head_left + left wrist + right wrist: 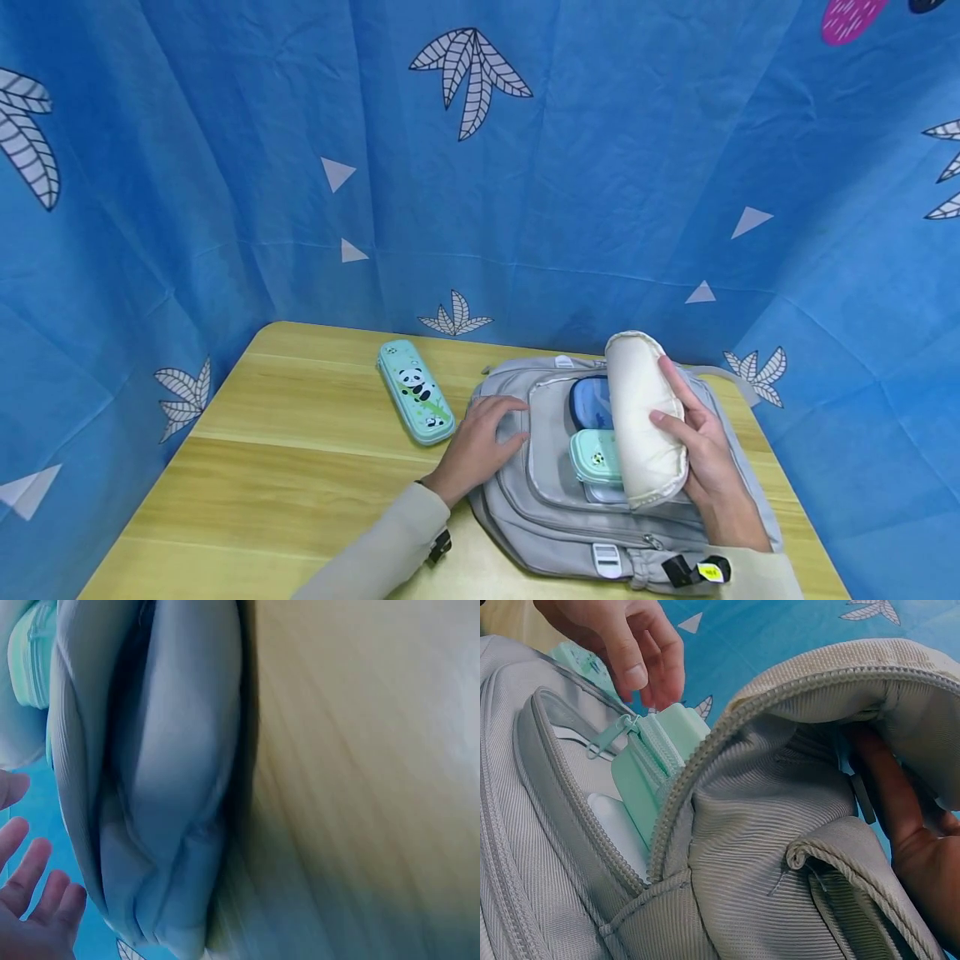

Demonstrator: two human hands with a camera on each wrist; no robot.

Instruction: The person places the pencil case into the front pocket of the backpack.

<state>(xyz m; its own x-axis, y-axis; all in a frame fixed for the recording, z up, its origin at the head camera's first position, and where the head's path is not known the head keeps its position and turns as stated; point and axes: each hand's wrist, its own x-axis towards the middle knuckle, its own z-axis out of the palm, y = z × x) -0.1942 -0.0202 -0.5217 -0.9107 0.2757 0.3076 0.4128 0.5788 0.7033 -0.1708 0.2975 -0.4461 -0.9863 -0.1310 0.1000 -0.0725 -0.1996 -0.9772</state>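
A grey backpack (540, 521) lies on the table with its front pocket unzipped. My right hand (705, 446) holds the pocket's cream-lined flap (641, 417) folded back, thumb on the lining. Part of that hand is hidden behind the flap in the right wrist view. Inside the pocket sit a mint-green zipped case (595, 457), a dark-blue case (588, 402) and something white (611, 821); the flap covers part of them. My left hand (483, 437), fingers loosely bent and holding nothing, is over the pocket's left side. Its spread fingers also show in the left wrist view.
Left of the backpack, a mint-green panda pencil case (416, 392) lies on the wooden table (300, 467). A blue patterned curtain (480, 208) hangs behind the table and at both sides. A strap (723, 375) trails at the backpack's far right.
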